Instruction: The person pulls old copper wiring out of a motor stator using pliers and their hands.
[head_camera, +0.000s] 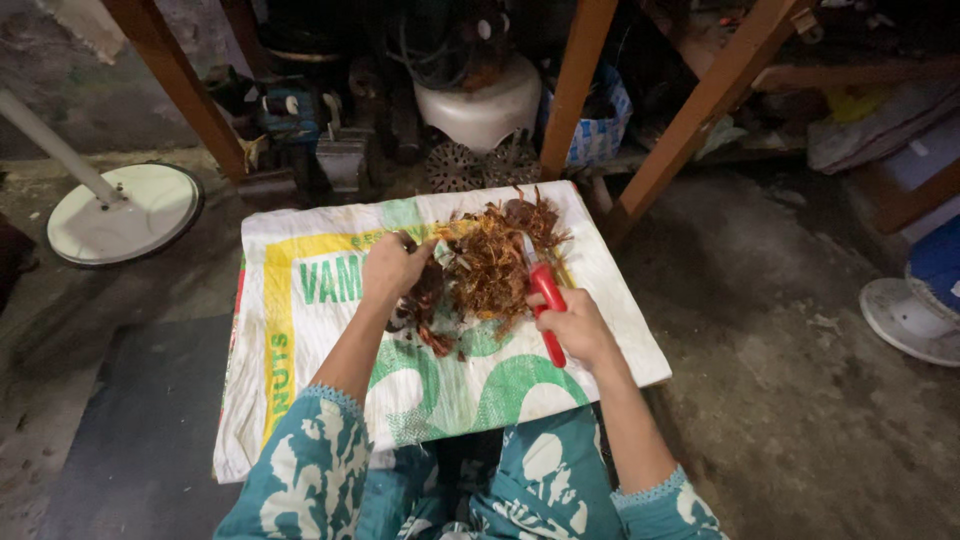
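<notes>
Dried reddish-brown plant scraps (495, 265) lie heaped on a white woven sack with green and yellow print (330, 400), being cut up. The left hand (395, 268) is closed on a dark clump at the heap's edge; the right hand (572, 325) is clamped on a red-handled knife (545, 300), blade in the heap. The next cut calls for keeping fingers clear
</notes>
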